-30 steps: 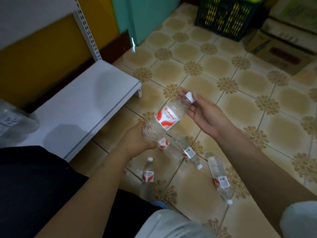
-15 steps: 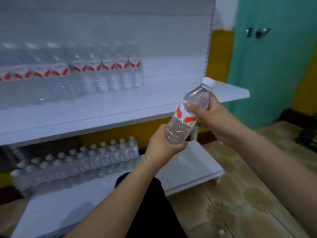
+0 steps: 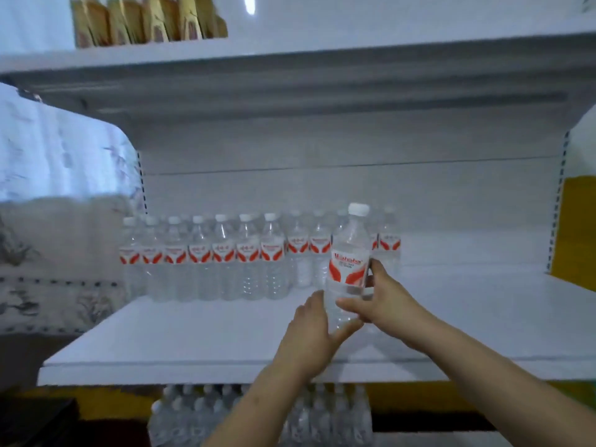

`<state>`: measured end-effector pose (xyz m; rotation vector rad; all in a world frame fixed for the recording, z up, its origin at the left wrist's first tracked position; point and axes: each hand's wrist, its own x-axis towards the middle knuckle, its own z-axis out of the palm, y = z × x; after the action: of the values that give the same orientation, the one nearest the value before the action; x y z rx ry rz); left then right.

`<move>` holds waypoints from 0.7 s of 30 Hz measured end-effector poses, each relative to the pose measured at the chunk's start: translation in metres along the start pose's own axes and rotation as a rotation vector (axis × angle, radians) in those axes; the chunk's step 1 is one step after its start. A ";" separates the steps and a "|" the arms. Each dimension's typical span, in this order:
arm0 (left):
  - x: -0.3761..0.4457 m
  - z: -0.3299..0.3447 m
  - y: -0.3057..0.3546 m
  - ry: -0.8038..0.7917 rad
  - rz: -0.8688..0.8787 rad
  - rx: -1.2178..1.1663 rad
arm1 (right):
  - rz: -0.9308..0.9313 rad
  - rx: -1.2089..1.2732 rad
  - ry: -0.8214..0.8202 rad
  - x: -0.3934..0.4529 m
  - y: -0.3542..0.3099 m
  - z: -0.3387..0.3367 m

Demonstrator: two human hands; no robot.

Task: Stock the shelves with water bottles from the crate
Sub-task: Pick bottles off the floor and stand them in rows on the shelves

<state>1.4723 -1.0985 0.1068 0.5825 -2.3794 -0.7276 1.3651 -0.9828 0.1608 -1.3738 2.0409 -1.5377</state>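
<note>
A clear water bottle [image 3: 350, 253] with a white cap and a red-and-white label stands upright over the middle white shelf [image 3: 193, 337]. My left hand [image 3: 314, 330] cups its lower part from the left and below. My right hand [image 3: 383, 298] grips its body from the right, thumb across the front. Behind it, a row of several matching bottles [image 3: 222, 259] lines the back of the shelf. The crate is out of view.
The shelf to the right of the row [image 3: 483, 301] is bare white board. An upper shelf [image 3: 290, 56] carries tan packets [image 3: 145, 21]. Several more bottles [image 3: 258, 414] stand on the lower shelf below. A patterned cloth [image 3: 58, 221] hangs at the left.
The view swung from the floor up to the shelves. Both hands raised the bottle from a tilt to upright over the middle shelf, and the right hand slid down from the cap to the body.
</note>
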 end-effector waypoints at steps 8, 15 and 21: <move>0.072 -0.017 -0.088 -0.034 -0.069 0.443 | -0.017 -0.090 -0.089 0.105 0.032 0.053; 0.127 -0.016 -0.119 0.054 -0.251 0.518 | -0.006 -0.138 -0.102 0.181 0.053 0.082; 0.147 -0.010 -0.124 0.110 -0.253 0.582 | -0.040 -0.151 -0.024 0.219 0.062 0.098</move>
<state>1.3985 -1.2758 0.0958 1.1448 -2.4282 -0.0771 1.2812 -1.2144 0.1389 -1.4870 2.1664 -1.4006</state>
